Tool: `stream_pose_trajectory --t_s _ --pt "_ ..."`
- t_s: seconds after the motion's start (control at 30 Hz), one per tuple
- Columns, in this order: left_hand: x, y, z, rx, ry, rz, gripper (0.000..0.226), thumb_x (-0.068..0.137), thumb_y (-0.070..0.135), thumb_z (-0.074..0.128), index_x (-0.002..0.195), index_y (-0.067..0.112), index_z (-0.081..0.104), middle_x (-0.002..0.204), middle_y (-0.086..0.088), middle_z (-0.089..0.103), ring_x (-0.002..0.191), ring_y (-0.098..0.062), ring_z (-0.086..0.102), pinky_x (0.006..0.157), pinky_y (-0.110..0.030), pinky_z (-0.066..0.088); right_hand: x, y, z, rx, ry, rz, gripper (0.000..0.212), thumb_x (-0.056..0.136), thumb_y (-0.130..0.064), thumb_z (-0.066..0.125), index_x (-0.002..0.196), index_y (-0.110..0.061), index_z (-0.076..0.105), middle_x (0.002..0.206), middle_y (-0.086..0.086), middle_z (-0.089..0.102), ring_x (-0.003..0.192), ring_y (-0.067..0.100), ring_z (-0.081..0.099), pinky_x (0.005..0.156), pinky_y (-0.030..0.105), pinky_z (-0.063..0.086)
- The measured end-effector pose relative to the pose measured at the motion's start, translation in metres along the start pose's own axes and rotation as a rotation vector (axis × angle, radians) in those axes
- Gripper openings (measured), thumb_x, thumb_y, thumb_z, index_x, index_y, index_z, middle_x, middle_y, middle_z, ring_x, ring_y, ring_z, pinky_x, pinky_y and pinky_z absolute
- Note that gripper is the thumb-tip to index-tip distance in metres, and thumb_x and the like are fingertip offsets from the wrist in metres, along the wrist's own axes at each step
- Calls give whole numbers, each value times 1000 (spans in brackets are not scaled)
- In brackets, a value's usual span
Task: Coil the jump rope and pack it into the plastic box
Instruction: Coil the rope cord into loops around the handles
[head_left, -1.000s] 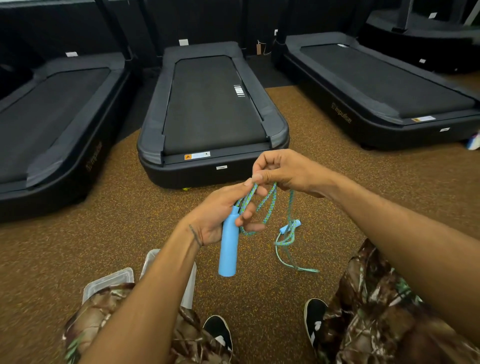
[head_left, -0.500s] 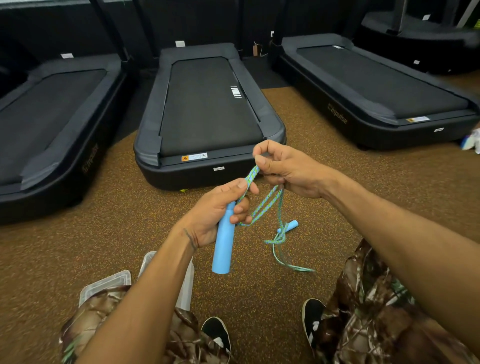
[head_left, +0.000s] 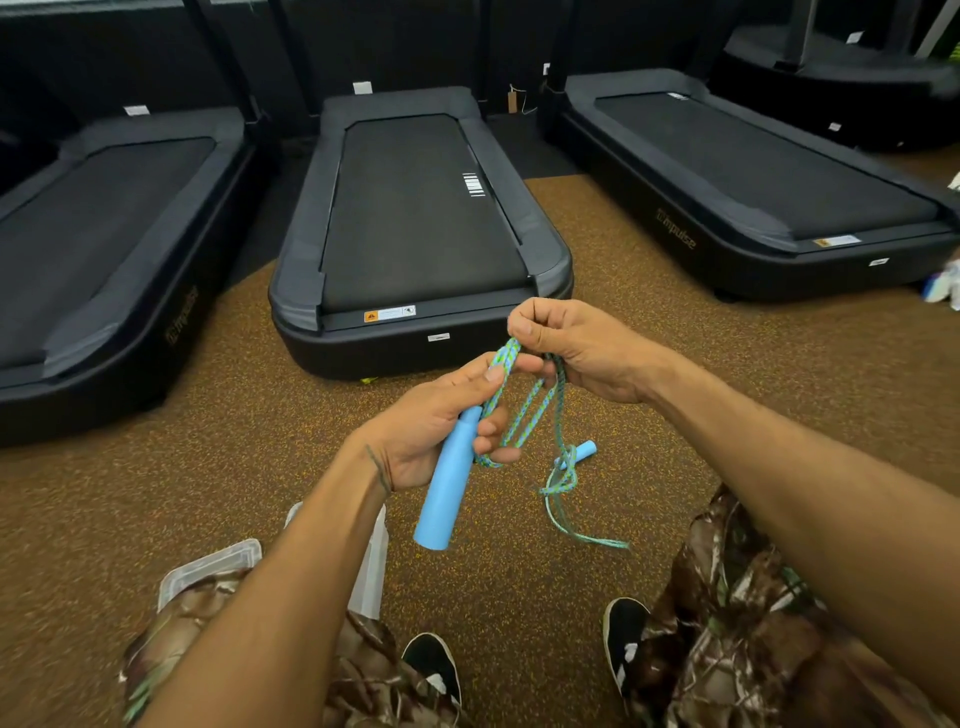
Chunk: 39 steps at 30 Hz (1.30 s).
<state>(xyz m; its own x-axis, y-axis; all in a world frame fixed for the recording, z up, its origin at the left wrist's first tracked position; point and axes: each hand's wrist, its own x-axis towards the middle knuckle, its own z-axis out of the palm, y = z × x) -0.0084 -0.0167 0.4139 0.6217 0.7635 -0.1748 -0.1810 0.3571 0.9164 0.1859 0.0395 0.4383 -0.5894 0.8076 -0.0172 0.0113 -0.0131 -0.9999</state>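
mid-frame, the left hand (head_left: 426, 436) is gripping a blue handle (head_left: 449, 483) while the right hand (head_left: 576, 353) is pinching the rope (head_left: 524, 415), coiling; next loop probably needing slack from lower right.

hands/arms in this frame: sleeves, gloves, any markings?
Both hands bare, no gloves: left hand, right hand. Forearms bare to the frame edge, no sleeves in view. A small dark tattoo sits at the left wrist. No watch, ring or band visible on either.
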Motion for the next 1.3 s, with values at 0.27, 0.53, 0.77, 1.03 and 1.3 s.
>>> stream_pose_trajectory --t_s 0.27,0.53,0.77,1.03,1.3 --pt "4 0 2 -177 -35 52 30 102 31 47 129 29 59 62 1 36 50 -10 40 83 -54 55 4 3 1 47 55 -4 19 95 -32 55 98 -15 62 77 2 56 66 10 53 63 18 48" --pt "4 18 -2 -328 -132 145 24 101 34 46 119 32 62 62 4 37 50 -6 43 83 -49 44 -1 16 -5 42 78 49 46 86 -56 52 104 -17 69 61 -4 38 58 10 32 58 26 29" --pt "-6 31 -7 -346 -185 172 25 102 36 41 115 31 61 62 5 37 50 -5 42 81 -59 55 -6 34 -35 -134 302 64 37 87 -56 57 76 -21 60 60 -7 38 51 7 31 52 26 24" --pt "-1 22 -11 -437 -155 221 21 101 38 42 113 33 59 60 8 40 49 -4 46 76 -50 55 -19 54 -29 -858 233 273 63 91 -73 26 78 -19 55 71 -1 58 61 10 51 65 29 43" --pt "-15 44 -52 -457 -133 291 22 100 42 42 112 38 60 62 9 45 52 -2 50 85 -58 57 -42 71 -63 -1010 7 584 108 53 -99 46 123 -18 60 122 -8 60 112 20 58 99 41 44"
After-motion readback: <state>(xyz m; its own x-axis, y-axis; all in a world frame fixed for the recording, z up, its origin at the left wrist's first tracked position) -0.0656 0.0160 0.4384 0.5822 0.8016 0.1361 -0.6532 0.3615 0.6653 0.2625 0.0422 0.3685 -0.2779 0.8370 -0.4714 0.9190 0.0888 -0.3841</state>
